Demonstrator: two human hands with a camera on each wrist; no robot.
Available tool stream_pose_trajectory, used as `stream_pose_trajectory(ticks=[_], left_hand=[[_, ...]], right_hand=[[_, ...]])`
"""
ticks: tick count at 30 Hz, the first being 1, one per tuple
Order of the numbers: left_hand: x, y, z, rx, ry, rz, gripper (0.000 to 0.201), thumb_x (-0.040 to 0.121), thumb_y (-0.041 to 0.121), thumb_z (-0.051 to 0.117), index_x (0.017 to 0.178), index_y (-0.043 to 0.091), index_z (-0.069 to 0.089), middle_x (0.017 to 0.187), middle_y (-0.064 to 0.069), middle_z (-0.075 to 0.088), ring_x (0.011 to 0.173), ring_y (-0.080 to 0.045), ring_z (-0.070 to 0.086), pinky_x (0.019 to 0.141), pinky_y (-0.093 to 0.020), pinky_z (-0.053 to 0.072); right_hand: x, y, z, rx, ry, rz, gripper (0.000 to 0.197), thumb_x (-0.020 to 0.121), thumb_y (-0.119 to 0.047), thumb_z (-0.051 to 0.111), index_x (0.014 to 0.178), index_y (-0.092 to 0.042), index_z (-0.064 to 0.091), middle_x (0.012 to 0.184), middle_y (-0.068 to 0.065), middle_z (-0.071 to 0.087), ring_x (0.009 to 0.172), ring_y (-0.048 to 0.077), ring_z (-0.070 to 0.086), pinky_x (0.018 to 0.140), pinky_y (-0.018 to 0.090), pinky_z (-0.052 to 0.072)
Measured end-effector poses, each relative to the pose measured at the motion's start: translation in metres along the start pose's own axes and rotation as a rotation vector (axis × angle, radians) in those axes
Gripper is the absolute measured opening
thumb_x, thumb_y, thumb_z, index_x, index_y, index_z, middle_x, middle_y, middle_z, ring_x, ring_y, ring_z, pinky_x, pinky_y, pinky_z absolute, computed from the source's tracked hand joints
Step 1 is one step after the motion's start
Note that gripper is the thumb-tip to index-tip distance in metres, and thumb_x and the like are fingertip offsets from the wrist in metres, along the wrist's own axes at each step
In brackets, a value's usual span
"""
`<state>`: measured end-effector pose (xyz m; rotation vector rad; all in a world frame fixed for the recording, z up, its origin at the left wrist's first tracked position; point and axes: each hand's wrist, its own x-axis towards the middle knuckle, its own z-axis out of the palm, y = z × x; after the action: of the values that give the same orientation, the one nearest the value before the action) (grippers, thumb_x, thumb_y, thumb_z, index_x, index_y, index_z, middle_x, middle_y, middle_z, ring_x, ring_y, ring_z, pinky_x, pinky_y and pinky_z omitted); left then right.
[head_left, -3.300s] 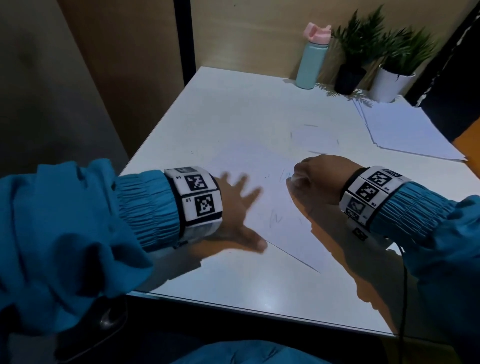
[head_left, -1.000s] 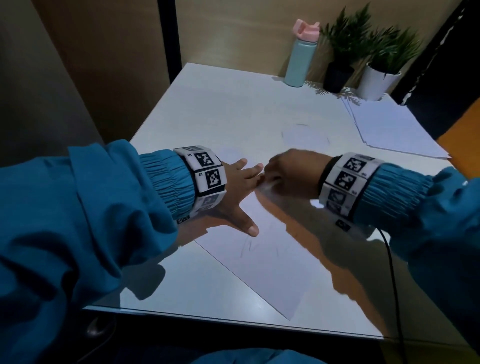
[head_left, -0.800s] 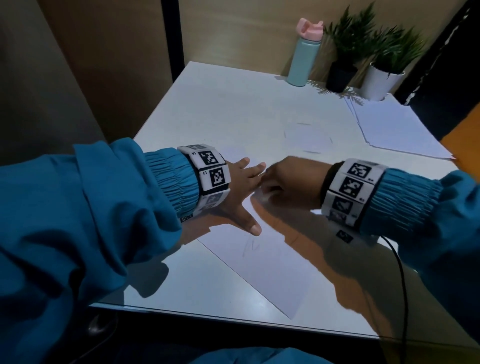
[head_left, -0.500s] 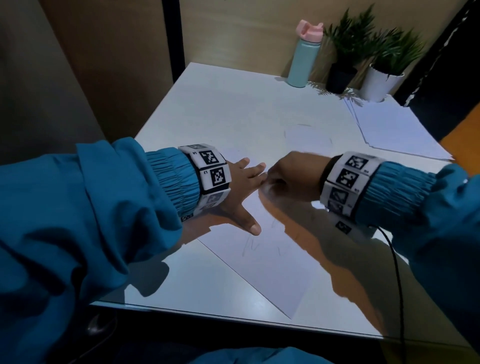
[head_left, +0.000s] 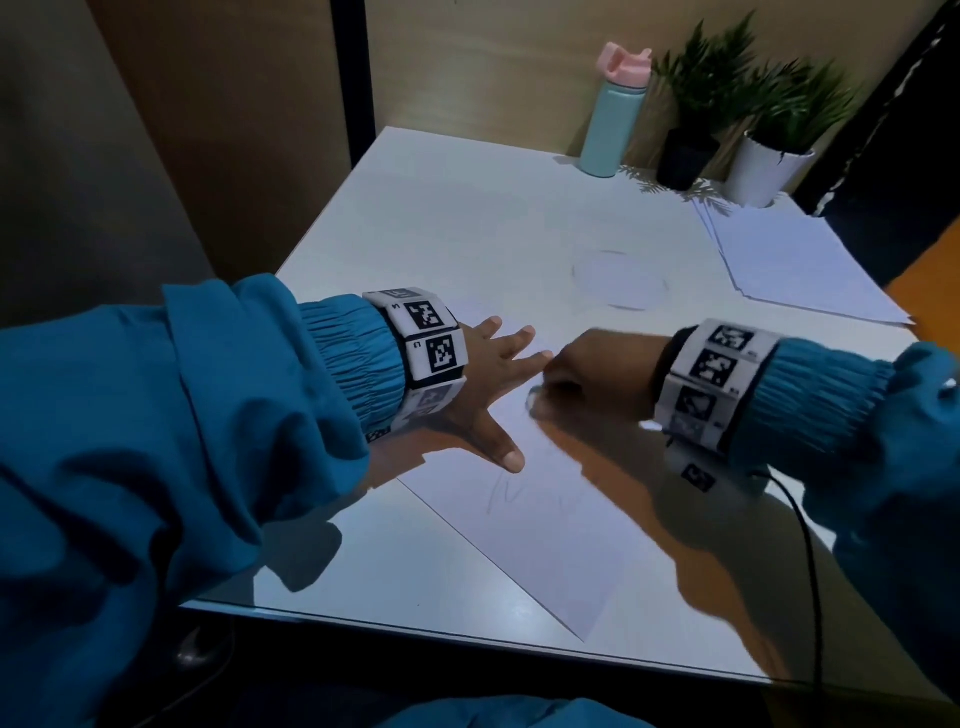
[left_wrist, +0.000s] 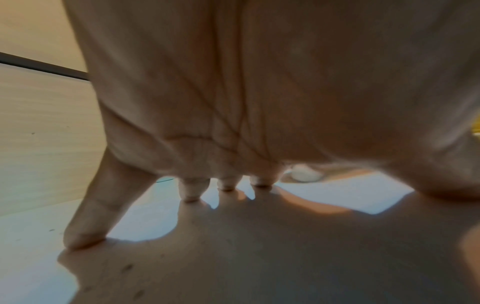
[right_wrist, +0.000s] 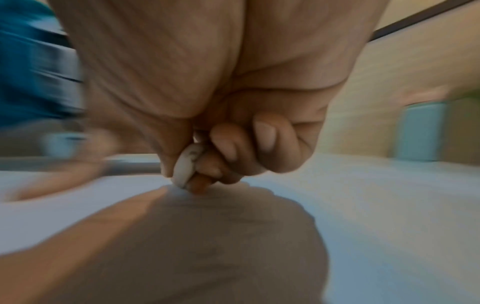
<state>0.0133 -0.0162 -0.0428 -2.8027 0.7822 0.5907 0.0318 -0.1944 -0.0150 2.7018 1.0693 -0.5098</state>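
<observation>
Fingers (right_wrist: 262, 133) of the right hand (head_left: 597, 374) are curled tight round a small white eraser (right_wrist: 185, 166), pinching it against the thumb with its smudged tip down on the sheet of paper (head_left: 545, 545). Beside it the left hand (head_left: 483, 384) lies spread wide and flat, holding nothing; its fingertips (left_wrist: 191, 189) and thumb press the sheet to the white table (head_left: 467, 218). The sheet lies askew, one corner close to the table's near edge. Faint pencil marks (head_left: 498, 493) show on it just this side of the left thumb, and the eraser sits a little beyond them, close to the left forefinger.

The step in hand looks like rubbing out pencil. To do it well, I'd judge: short strokes away from the pinning hand, so the paper is drawn taut rather than buckled. Pressure should be light, since a single sheet on a hard glossy top creases easily. The left hand should be placed close beside whichever mark comes next — those by the thumb appear not yet erased. The right wrist view is blurred, so I cannot tell how squarely the tip meets the paper.

Farther back lies a pale paper disc (head_left: 621, 278), then a stack of sheets (head_left: 795, 265) to the right. By the wall stand a teal bottle (head_left: 613, 119) and two potted plants (head_left: 763, 171).
</observation>
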Motion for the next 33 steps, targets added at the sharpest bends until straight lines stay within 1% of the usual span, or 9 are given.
stream_pose_trajectory(ticks=[3, 5, 8, 12, 18, 22, 27, 31, 33], left_hand=[[-0.001, 0.003, 0.001, 0.012, 0.023, -0.008, 0.125, 0.064, 0.090, 0.050, 0.155, 0.032, -0.014, 0.164, -0.001, -0.017, 0.150, -0.033, -0.011, 0.117, -0.054, 0.006], [-0.001, 0.002, 0.000, 0.016, 0.011, -0.009, 0.125, 0.065, 0.089, 0.051, 0.155, 0.031, -0.015, 0.164, -0.001, -0.018, 0.150, -0.032, -0.012, 0.118, -0.053, 0.006], [-0.001, 0.001, -0.002, 0.012, -0.019, -0.009, 0.127, 0.064, 0.091, 0.049, 0.154, 0.032, -0.018, 0.163, 0.000, -0.021, 0.149, -0.032, -0.016, 0.117, -0.054, 0.005], [-0.001, 0.003, 0.002, 0.016, 0.021, -0.010, 0.125, 0.063, 0.091, 0.048, 0.154, 0.036, -0.016, 0.163, -0.001, -0.019, 0.150, -0.034, -0.012, 0.117, -0.056, 0.007], [-0.002, 0.002, -0.002, -0.003, -0.013, -0.010, 0.123, 0.066, 0.089, 0.051, 0.154, 0.036, -0.017, 0.163, 0.000, -0.021, 0.149, -0.032, -0.015, 0.117, -0.054, 0.004], [-0.003, 0.003, 0.000, 0.012, 0.011, -0.011, 0.123, 0.065, 0.090, 0.050, 0.154, 0.036, -0.016, 0.163, -0.001, -0.019, 0.150, -0.033, -0.013, 0.117, -0.054, 0.005], [-0.001, 0.001, 0.000, -0.010, -0.001, -0.008, 0.125, 0.063, 0.091, 0.050, 0.153, 0.037, -0.017, 0.163, 0.001, -0.020, 0.150, -0.032, -0.015, 0.117, -0.055, 0.004], [-0.002, 0.004, 0.002, 0.011, 0.026, -0.013, 0.123, 0.066, 0.088, 0.052, 0.154, 0.035, -0.015, 0.164, -0.001, -0.018, 0.150, -0.032, -0.013, 0.117, -0.053, 0.005], [-0.001, 0.004, 0.002, 0.017, 0.019, -0.014, 0.123, 0.066, 0.088, 0.051, 0.154, 0.034, -0.016, 0.163, -0.001, -0.019, 0.150, -0.033, -0.014, 0.117, -0.053, 0.005]], right_hand=[[0.006, 0.025, -0.006, -0.022, 0.069, 0.118, 0.041, 0.096, -0.047, 0.041, 0.063, -0.023, 0.046, 0.065, -0.008, 0.050, 0.080, 0.023, 0.056, 0.074, 0.029, 0.040], [0.001, 0.012, 0.001, 0.011, 0.060, 0.055, 0.040, 0.096, -0.046, 0.041, 0.062, -0.026, 0.044, 0.065, -0.008, 0.050, 0.077, 0.021, 0.056, 0.074, 0.029, 0.042], [-0.009, -0.011, 0.011, 0.065, 0.018, -0.057, 0.038, 0.095, -0.049, 0.042, 0.070, -0.023, 0.055, 0.076, -0.003, 0.062, 0.077, 0.017, 0.059, 0.076, 0.032, 0.048], [0.005, 0.026, -0.003, -0.045, 0.074, 0.100, 0.039, 0.097, -0.048, 0.039, 0.080, -0.019, 0.059, 0.075, -0.003, 0.057, 0.088, 0.023, 0.062, 0.077, 0.030, 0.044], [-0.010, -0.001, 0.010, 0.065, 0.017, -0.056, 0.038, 0.095, -0.051, 0.041, 0.069, -0.026, 0.052, 0.075, -0.006, 0.059, 0.075, 0.014, 0.057, 0.077, 0.030, 0.047], [0.001, 0.030, 0.000, -0.023, 0.063, 0.116, 0.046, 0.097, -0.053, 0.039, 0.081, -0.015, 0.060, 0.080, -0.001, 0.061, 0.083, 0.021, 0.058, 0.077, 0.031, 0.045], [-0.012, -0.001, 0.015, 0.038, 0.046, -0.077, 0.041, 0.097, -0.050, 0.040, 0.081, -0.019, 0.062, 0.078, -0.004, 0.064, 0.076, 0.014, 0.058, 0.075, 0.030, 0.045], [-0.002, 0.030, -0.003, 0.002, 0.042, 0.097, 0.040, 0.097, -0.050, 0.040, 0.074, -0.021, 0.055, 0.070, -0.008, 0.054, 0.081, 0.020, 0.058, 0.073, 0.028, 0.040], [-0.004, 0.030, 0.000, 0.019, 0.041, 0.091, 0.043, 0.097, -0.052, 0.040, 0.076, -0.018, 0.057, 0.071, -0.006, 0.055, 0.078, 0.020, 0.056, 0.073, 0.029, 0.040]])
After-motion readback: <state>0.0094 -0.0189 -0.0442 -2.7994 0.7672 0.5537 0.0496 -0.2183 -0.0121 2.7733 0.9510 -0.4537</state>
